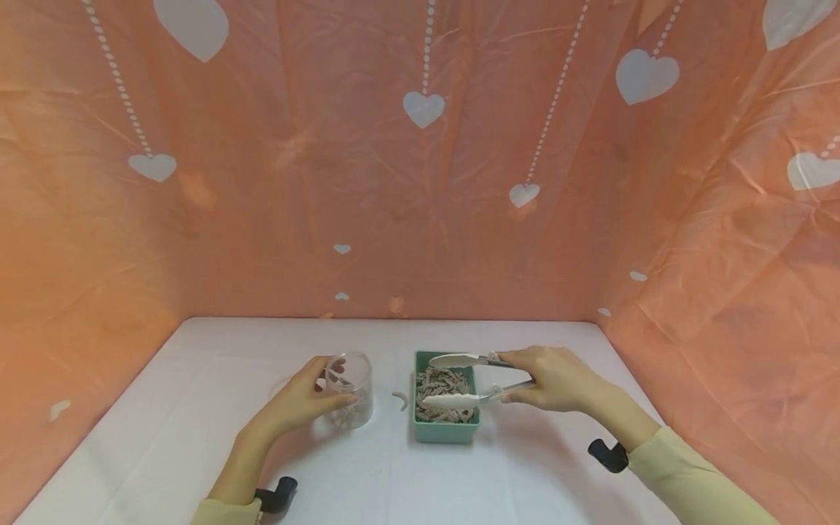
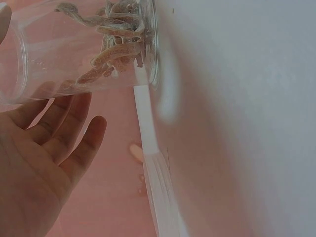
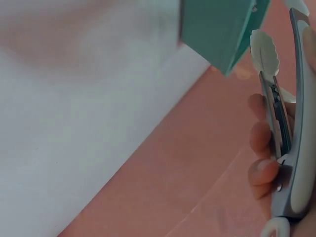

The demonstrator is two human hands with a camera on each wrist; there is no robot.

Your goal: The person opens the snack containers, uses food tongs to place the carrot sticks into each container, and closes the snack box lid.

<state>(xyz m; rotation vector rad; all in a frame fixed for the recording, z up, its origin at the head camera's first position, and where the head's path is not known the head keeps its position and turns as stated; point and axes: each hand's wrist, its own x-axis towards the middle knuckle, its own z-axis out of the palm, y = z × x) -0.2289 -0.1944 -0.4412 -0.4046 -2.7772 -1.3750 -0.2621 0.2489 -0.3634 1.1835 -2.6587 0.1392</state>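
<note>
My left hand (image 1: 298, 405) grips an upright clear plastic jar (image 1: 362, 401) from its left side, thumb across the front. Inside the jar, a small heap of brownish, powder-coated strips (image 2: 118, 52) lies at the bottom. My right hand (image 1: 558, 379) holds a pair of tongs (image 1: 453, 401) with grey handles and white scalloped tips. The tongs' arms are spread over a green rectangular box (image 1: 445, 434), with nothing visible between the tips. Many similar strips (image 1: 441, 385) fill the box. A single curved strip (image 1: 403, 398) lies on the table between jar and box.
A white cloth covers the table (image 1: 367, 481). Orange sheeting (image 1: 367, 175) with white hearts rises behind the table and along both sides. Black wrist mounts (image 1: 278, 496) sit on both forearms, below the hands.
</note>
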